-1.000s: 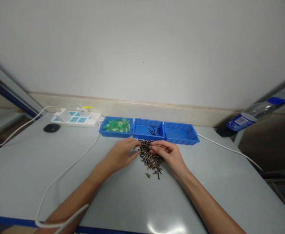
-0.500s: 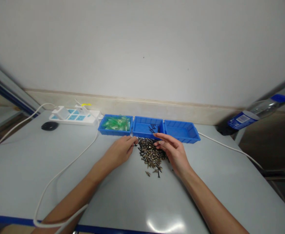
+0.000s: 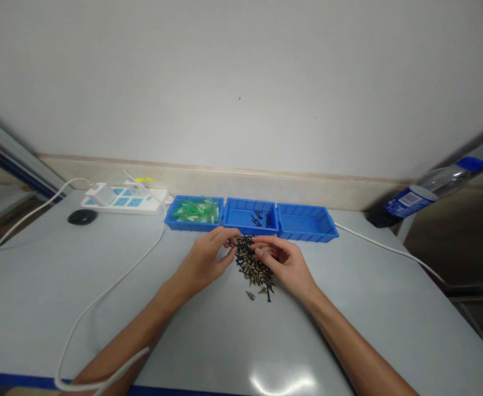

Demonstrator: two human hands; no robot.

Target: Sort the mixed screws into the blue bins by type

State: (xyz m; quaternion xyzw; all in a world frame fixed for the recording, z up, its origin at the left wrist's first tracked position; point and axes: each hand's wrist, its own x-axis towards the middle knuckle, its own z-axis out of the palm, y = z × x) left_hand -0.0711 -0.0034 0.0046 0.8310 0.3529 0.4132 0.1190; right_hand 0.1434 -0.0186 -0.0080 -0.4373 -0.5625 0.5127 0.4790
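Observation:
A pile of small screws [image 3: 254, 269], some brassy and some black, lies on the table between my hands. My left hand [image 3: 204, 258] is at the pile's left edge, its thumb a little apart from the curled fingers. A black screw [image 3: 230, 243] shows at those fingers and appears held. My right hand [image 3: 289, 267] reaches over the pile's right side with bent fingers, thumb and index close together; whatever is between them is hidden. Behind the pile, the middle blue tray [image 3: 237, 218] has several black screws [image 3: 258, 217] at its right side.
The left blue tray [image 3: 171, 223] contains green and clear pieces. An empty blue tray [image 3: 307, 220] adjoins on the right. A power strip [image 3: 151, 205], a black mouse [image 3: 82, 216] and a white cable [image 3: 113, 283] lie leftward. A bottle [image 3: 410, 201] leans at the right.
My left thumb has spread from the fingers, and that hand has shifted slightly right. My right hand has moved left and lower over the pile, its fingers more bent.

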